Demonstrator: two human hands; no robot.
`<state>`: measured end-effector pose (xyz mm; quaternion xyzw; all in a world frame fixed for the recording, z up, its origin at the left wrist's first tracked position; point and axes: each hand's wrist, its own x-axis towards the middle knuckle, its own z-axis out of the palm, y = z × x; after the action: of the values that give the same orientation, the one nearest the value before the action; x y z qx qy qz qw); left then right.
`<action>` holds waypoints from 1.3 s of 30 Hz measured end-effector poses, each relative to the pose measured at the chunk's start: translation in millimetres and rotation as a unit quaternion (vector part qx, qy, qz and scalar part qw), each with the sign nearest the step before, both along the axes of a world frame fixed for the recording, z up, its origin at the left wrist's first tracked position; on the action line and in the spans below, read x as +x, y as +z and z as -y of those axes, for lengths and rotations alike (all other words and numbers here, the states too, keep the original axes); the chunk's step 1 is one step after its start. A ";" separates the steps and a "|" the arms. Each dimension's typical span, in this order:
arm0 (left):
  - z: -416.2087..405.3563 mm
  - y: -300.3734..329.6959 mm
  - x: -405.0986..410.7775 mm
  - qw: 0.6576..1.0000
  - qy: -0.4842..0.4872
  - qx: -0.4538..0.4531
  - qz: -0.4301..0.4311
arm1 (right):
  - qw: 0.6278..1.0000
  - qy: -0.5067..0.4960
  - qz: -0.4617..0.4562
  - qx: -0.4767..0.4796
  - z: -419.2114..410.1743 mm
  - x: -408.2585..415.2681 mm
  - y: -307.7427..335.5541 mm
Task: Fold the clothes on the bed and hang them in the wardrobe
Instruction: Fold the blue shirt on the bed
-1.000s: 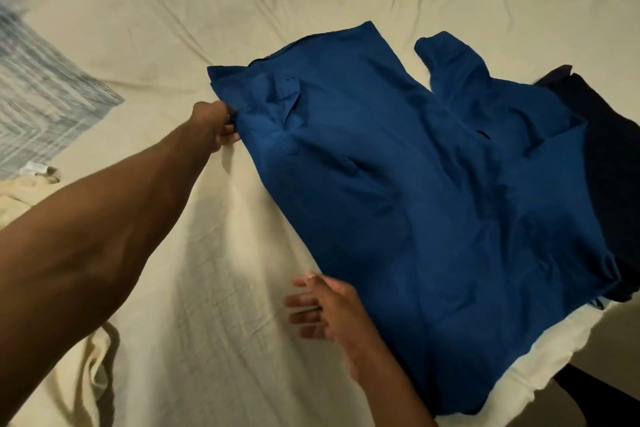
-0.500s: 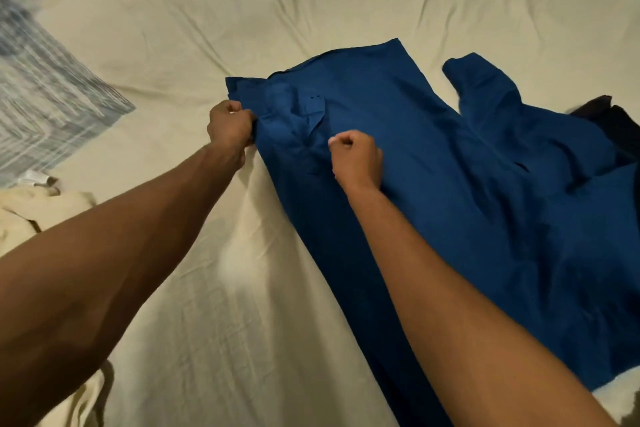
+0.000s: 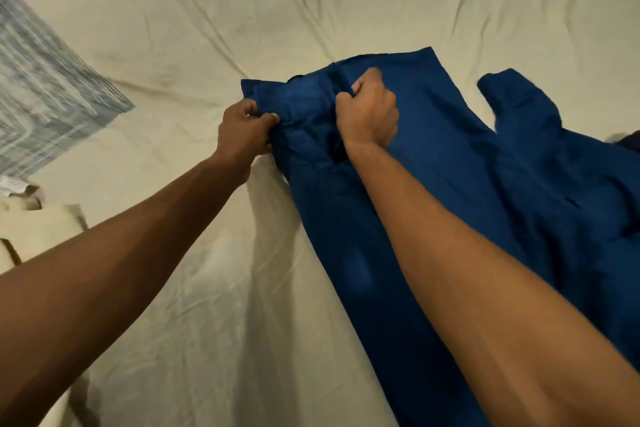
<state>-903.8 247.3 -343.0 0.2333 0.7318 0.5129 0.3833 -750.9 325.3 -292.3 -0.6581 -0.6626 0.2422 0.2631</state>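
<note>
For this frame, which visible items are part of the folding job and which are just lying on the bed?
In the job:
- blue shirt, spread on the bed sheet
- left hand, pinching the shirt's near corner
- right hand, gripping cloth by the collar

Lying about:
- blue-and-white patterned cloth, far left
- cream garment, left edge
- dark garment, right edge, mostly out of frame
</note>
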 end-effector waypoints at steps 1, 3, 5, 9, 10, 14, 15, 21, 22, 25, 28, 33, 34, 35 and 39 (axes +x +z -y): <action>0.2 -1.2 0.6 1.000 0.011 -0.008 0.013 | 0.999 0.014 0.007 0.033 5.9 -4.2 2.0; 1.8 -3.8 3.6 0.998 0.029 -0.036 0.046 | 0.993 0.111 0.024 0.021 17.1 -12.1 -4.9; 1.9 -7.4 4.6 0.996 0.046 -0.052 0.062 | 0.978 0.205 0.025 -0.016 27.4 -13.8 -20.1; 0.5 -10.5 -0.1 0.997 0.043 -0.055 0.024 | 0.963 0.246 0.073 0.088 45.4 2.3 -46.4; 0.4 -11.1 -1.5 0.998 0.040 -0.054 0.012 | 0.949 0.280 0.118 0.081 48.1 6.8 -52.5; -1.4 -8.1 -3.9 0.990 -0.021 -0.067 -0.123 | 0.881 0.394 0.263 0.012 48.3 19.0 -64.3; -2.1 -6.2 -3.9 0.986 -0.038 -0.068 -0.150 | 0.881 0.392 0.265 0.018 48.3 21.7 -63.4; -2.8 -6.2 -9.6 0.993 0.043 -0.088 -0.072 | 0.921 0.320 0.206 0.081 90.6 59.8 -58.0; -0.7 -4.1 -4.4 0.990 0.054 -0.093 -0.093 | 0.925 0.303 0.210 0.089 101.7 74.3 -58.7; 18.2 9.3 26.8 0.952 0.002 -0.109 -0.286 | 0.926 0.258 0.256 0.101 136.7 126.6 -59.8; 58.3 11.5 72.5 0.868 -0.137 -0.043 -0.476 | 0.907 0.294 0.291 0.078 178.8 175.7 -62.4; 132.6 -16.1 149.9 0.706 -0.419 0.025 -0.571 | 0.892 0.290 0.346 -0.013 221.8 243.7 -71.8; 142.7 -24.9 155.0 0.665 -0.463 0.021 -0.585 | 0.887 0.285 0.362 -0.022 224.0 254.8 -74.7; 149.4 -33.8 157.1 0.637 -0.490 0.012 -0.595 | 0.883 0.283 0.373 -0.026 226.0 265.2 -76.1; 148.6 -41.4 153.7 0.620 -0.490 -0.042 -0.611 | 0.878 0.285 0.384 -0.030 226.9 276.1 -70.0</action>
<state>-750.1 98.7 -384.4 0.8008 0.5952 -0.0430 0.0516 -474.8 98.4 -362.3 -0.4899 -0.8629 0.0547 -0.1117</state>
